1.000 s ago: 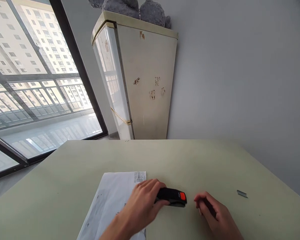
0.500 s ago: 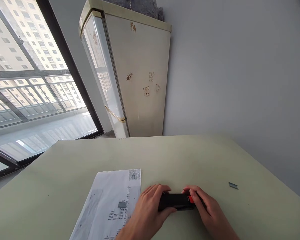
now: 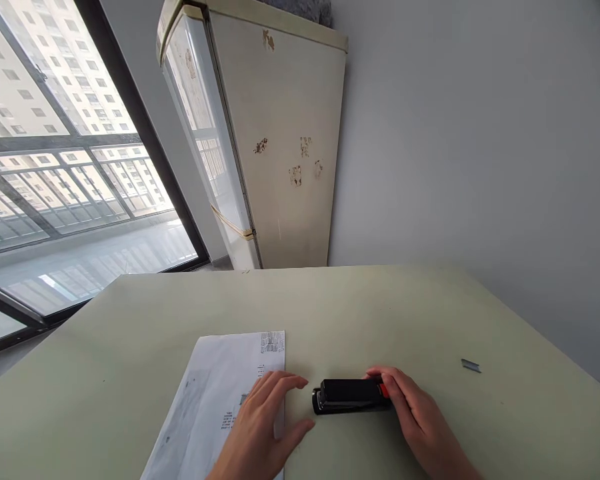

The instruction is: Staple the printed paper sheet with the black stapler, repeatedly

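A black stapler (image 3: 350,395) with a red part at its right end lies sideways on the pale green table. My right hand (image 3: 415,413) is closed around that right end, thumb near the red part. Just left of the stapler, my left hand (image 3: 263,423) is open, thumb and fingers apart, with nothing between them. It hovers over the right part of the white printed paper (image 3: 195,393). A small grey piece (image 3: 243,399) on the paper is mostly hidden behind my left hand. Another strip of grey staples (image 3: 471,365) lies to the right.
The table (image 3: 360,307) reaches back to a white fridge (image 3: 285,133) with brown marks. A grey wall (image 3: 470,147) runs along the right, and a dark-framed window (image 3: 145,127) stands at the left.
My left hand has let go of the stapler's left end and moved left, its fingers opening. My right hand still holds the right end. The view has shifted slightly.
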A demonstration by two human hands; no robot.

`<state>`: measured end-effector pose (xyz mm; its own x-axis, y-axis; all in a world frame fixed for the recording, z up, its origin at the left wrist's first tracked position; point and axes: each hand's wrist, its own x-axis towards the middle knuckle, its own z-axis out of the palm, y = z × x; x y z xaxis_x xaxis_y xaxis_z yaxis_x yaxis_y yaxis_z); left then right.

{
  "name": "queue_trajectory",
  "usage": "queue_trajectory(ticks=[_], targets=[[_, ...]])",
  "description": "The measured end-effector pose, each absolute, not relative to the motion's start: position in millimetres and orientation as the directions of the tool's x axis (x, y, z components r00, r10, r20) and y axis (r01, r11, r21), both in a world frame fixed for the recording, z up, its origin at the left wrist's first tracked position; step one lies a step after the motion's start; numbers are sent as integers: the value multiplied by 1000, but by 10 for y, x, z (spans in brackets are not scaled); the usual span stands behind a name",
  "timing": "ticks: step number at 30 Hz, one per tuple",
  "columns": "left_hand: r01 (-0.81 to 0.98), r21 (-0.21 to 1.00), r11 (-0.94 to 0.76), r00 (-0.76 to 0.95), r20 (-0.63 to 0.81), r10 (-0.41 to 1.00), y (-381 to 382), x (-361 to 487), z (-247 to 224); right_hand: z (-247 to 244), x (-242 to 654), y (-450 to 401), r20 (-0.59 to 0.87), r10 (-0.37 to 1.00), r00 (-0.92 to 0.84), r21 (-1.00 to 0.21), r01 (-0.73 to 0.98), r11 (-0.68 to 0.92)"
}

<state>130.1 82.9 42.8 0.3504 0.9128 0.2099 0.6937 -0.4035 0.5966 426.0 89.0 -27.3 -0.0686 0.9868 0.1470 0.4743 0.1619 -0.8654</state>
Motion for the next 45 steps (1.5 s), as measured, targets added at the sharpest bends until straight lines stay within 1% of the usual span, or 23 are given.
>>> queue_trajectory(ticks=[2,4,7,11,14,17,20,24,28,31,34,38,45], targets=[[680,572,-459,410,222,885,878,1429,419,-228,4259,883,151,985,-83,-862,477,173],[682,545,-487,441,224,869,936,1554,394,-174,4252,875,171,976,-138,-839,498,217],[697,509,-506,456,230,860,1011,1650,351,-104,4231,860,170,959,-228,-801,535,269],[681,479,-553,479,280,832,1045,1551,360,-41,4234,852,136,956,-261,-793,550,263],[700,419,-578,494,300,816,1021,1381,407,-7,4276,854,125,949,-289,-793,546,271],[728,370,-576,500,288,817,978,1206,434,15,4324,852,138,943,-304,-784,549,292],[734,368,-571,500,277,821,944,1023,424,18,4349,845,142,938,-317,-783,543,302],[783,356,-510,430,284,857,938,719,384,11,4350,831,116,940,-322,-789,545,284],[820,329,-469,416,220,882,958,474,364,35,4337,814,98,944,-316,-797,543,264],[812,350,-467,423,197,884,960,427,374,59,4326,807,89,947,-309,-805,538,251],[790,404,-462,422,190,887,930,467,401,64,4320,809,96,946,-310,-810,528,255],[779,473,-411,375,174,911,856,558,430,60,4321,813,107,944,-313,-805,530,267],[769,498,-401,323,239,916,769,670,412,116,4310,799,128,946,-298,-782,556,281]])
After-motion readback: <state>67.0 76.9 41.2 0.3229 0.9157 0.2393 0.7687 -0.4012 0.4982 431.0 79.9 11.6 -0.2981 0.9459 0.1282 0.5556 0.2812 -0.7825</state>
